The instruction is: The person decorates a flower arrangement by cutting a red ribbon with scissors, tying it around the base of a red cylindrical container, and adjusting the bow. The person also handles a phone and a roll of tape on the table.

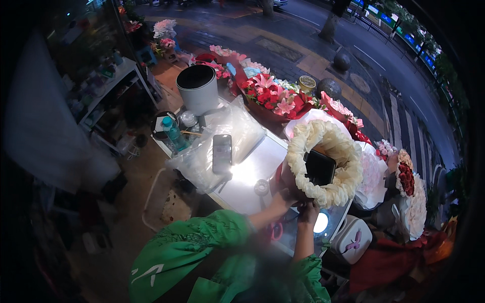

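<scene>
A ring of cream ruffled material point(343, 146) surrounds a black square insert point(318, 166), with dark reddish wrapping below it. My left hand point(282, 201) has its fingers closed at the lower edge of this arrangement. My right hand point(306, 212), just to its right, also grips the base, its fingertips partly hidden under the ruffles. Both are over a lit white tabletop point(247, 166). A round translucent item point(261, 187) lies left of my hands, and a pink-handled object point(276, 231) shows below them.
A phone point(222, 154) rests on clear plastic sheeting point(242, 121), near a teal bottle point(172, 134) and white cylinder point(197, 98). Flower bouquets point(273, 96) line the back and right. A white box point(353, 242) stands lower right, a shelf point(101, 96) left; pavement and road lie beyond.
</scene>
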`<state>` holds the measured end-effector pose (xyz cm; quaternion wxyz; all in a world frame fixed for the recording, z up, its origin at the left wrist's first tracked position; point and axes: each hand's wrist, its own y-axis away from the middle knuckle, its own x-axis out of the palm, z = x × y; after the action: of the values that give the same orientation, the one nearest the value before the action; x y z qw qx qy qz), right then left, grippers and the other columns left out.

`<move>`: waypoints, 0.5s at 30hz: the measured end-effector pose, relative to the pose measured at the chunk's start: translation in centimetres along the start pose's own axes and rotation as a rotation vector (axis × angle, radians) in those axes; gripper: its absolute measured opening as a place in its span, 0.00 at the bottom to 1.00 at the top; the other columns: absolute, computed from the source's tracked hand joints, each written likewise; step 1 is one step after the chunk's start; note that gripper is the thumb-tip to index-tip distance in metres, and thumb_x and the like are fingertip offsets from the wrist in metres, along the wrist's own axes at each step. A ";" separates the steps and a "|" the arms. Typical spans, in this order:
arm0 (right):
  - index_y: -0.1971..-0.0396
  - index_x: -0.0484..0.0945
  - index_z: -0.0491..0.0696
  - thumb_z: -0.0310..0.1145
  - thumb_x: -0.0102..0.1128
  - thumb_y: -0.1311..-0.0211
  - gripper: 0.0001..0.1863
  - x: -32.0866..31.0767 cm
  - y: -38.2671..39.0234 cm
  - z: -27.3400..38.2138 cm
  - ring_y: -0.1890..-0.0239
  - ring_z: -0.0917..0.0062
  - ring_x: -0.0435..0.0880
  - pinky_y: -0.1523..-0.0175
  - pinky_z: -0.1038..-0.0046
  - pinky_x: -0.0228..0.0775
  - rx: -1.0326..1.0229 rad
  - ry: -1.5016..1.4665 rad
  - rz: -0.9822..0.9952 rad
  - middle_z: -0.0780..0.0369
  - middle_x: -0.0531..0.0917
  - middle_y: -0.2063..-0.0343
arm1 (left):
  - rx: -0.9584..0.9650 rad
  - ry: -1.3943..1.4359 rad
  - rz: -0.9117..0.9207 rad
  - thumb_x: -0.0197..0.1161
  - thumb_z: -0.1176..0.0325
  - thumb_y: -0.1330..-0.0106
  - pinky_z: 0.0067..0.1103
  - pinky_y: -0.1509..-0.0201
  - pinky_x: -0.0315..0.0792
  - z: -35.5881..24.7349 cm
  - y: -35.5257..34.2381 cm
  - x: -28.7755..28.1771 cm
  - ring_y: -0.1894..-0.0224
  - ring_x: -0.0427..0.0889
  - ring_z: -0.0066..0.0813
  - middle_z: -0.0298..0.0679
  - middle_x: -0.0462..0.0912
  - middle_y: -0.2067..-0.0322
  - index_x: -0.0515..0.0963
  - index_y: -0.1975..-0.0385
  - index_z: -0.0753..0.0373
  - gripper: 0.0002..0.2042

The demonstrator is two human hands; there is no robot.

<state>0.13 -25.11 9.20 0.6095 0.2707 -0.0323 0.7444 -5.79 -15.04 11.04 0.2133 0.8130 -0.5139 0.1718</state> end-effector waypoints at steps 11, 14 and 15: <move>0.55 0.68 0.47 0.30 0.46 0.37 0.12 0.0 2.2 2.1 0.68 0.77 0.76 0.65 0.77 0.69 0.055 0.081 0.159 0.62 0.76 0.66 | 0.108 -0.394 -0.133 0.59 0.64 0.45 0.22 0.65 0.74 3.1 -1.9 -1.0 0.66 0.79 0.32 0.43 0.77 0.69 0.73 0.62 0.66 0.14; 0.50 0.66 0.44 0.34 0.45 0.34 0.15 -2.3 1.8 0.0 0.67 0.78 0.76 0.61 0.78 0.69 -0.244 0.464 0.197 0.62 0.76 0.64 | 0.114 -0.480 -0.054 0.59 0.62 0.45 0.23 0.65 0.74 3.9 -1.7 -1.6 0.66 0.80 0.33 0.43 0.77 0.70 0.73 0.62 0.65 0.15; 0.49 0.65 0.44 0.35 0.44 0.34 0.17 -2.3 2.0 -0.1 0.67 0.78 0.76 0.60 0.79 0.69 -0.360 0.552 0.206 0.61 0.76 0.63 | 0.132 -0.513 -0.051 0.59 0.61 0.46 0.23 0.65 0.74 4.0 -1.8 -1.7 0.66 0.80 0.33 0.43 0.78 0.70 0.74 0.63 0.65 0.15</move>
<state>-1.48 -27.59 8.64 0.5547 -0.0576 -0.0242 0.8297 -4.61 -15.18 6.49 0.0269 0.8547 -0.5183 -0.0122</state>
